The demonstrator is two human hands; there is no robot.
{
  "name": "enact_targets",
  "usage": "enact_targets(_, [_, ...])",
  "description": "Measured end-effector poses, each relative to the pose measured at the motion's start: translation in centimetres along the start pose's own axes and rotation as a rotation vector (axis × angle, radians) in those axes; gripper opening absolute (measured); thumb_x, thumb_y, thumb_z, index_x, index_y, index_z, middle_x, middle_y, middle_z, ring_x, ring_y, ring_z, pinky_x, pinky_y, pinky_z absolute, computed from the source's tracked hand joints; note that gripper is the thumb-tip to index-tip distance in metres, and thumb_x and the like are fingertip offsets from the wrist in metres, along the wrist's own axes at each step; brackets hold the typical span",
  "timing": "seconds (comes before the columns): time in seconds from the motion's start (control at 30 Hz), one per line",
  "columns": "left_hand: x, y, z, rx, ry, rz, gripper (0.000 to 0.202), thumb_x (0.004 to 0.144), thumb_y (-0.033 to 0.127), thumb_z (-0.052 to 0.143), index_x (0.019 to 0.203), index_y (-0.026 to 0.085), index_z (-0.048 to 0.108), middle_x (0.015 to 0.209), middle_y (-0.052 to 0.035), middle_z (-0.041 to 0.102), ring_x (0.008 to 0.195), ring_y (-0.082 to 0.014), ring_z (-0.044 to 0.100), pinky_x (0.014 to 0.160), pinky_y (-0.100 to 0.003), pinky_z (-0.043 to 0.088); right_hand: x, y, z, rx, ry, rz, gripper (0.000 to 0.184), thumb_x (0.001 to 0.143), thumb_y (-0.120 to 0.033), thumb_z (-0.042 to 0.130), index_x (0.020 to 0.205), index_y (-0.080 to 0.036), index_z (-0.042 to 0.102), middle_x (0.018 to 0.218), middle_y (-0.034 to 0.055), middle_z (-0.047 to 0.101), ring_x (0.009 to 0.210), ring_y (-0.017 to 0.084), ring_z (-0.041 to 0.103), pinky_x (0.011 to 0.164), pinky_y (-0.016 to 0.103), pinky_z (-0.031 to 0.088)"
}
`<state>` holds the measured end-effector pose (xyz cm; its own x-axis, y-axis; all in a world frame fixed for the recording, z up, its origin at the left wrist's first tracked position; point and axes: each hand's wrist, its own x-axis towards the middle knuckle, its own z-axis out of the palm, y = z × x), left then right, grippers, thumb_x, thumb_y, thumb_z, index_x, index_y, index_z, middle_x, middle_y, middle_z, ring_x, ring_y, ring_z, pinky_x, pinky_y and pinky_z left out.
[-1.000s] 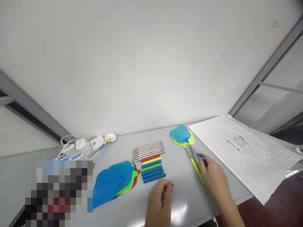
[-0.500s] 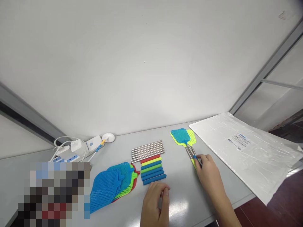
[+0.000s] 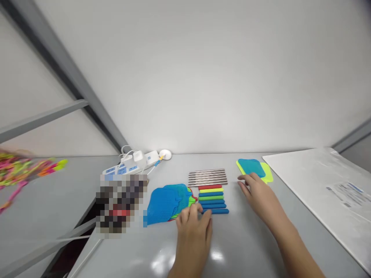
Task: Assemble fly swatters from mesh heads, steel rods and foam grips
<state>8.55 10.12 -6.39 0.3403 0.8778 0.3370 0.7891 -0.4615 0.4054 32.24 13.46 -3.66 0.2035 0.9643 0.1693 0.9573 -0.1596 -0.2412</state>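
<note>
Grey table [image 3: 246,247]. Just ahead of left hand [image 3: 193,231]: row of coloured grips [image 3: 213,199], with steel rods [image 3: 207,177] behind them. To its left: stacked swatter heads [image 3: 166,199], power strip [image 3: 130,166] further back. Ahead of right hand [image 3: 257,193]: two swatters [image 3: 252,168]. Plastic sheet [image 3: 319,181] to its right.

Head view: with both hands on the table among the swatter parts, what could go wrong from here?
1. The left hand has its fingertips at the nearest blue sleeve. A nudge could roll it and disturb the sleeve row and the metal rods beyond.
2. The right hand lies over the two swatters just below their heads, so it might drag them askew.
</note>
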Motion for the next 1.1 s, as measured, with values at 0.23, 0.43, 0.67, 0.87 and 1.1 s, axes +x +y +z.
enact_targets(0.23, [-1.1,-0.4,1.9,0.054,0.060,-0.032,0.025,0.082,0.014,0.062,0.100,0.030,0.067,0.112,-0.0056,0.060,0.097,-0.0267,0.049,0.081,-0.044,0.034,10.2,-7.2,2.7,0.048,-0.246,-0.376,0.025,0.094,-0.028,0.050,0.097,-0.023,0.074,0.096,0.0072,0.064,0.080,0.019,0.062,0.067,0.028,0.038])
enact_targets(0.43, [-1.8,-0.7,2.8,0.052,0.199,0.098,0.012,0.079,0.020,0.070,0.088,0.026,0.063,0.114,-0.0005,0.065,0.105,-0.0257,0.052,0.087,-0.044,0.028,12.7,-7.6,3.7,0.086,-0.410,-0.487,0.018,0.088,-0.032,0.060,0.092,-0.026,0.076,0.089,0.0048,0.067,0.076,0.019,0.062,0.067,0.027,0.041])
enact_targets(0.67, [-1.9,-0.7,2.1,-0.063,0.133,0.055,0.027,0.087,0.021,0.065,0.113,0.028,0.061,0.106,0.0018,0.070,0.102,-0.0224,0.055,0.087,-0.041,0.028,12.8,-7.3,3.9,0.122,-0.431,-0.520,0.017,0.088,-0.029,0.058,0.089,-0.023,0.074,0.093,0.0064,0.068,0.081,0.020,0.062,0.069,0.028,0.042])
enact_targets(0.87, [-2.1,-0.1,1.9,-0.028,0.043,-0.040,0.035,0.087,0.015,0.061,0.119,0.029,0.059,0.113,-0.0015,0.068,0.102,-0.0265,0.055,0.083,-0.043,0.031,13.1,-6.7,3.6,0.188,-0.355,-0.500,0.010,0.085,-0.023,0.058,0.080,-0.019,0.066,0.087,0.0087,0.068,0.077,0.021,0.062,0.068,0.029,0.041])
enact_targets(1.1, [-3.0,1.3,0.4,-0.050,-0.074,-0.222,0.029,0.095,0.013,0.048,0.119,0.026,0.057,0.111,-0.0054,0.067,0.102,-0.0272,0.056,0.080,-0.043,0.036,11.2,-5.4,-3.0,0.406,-0.116,-0.407,0.011,0.094,-0.030,0.047,0.100,-0.022,0.050,0.094,0.0078,0.068,0.081,0.022,0.063,0.070,0.033,0.045])
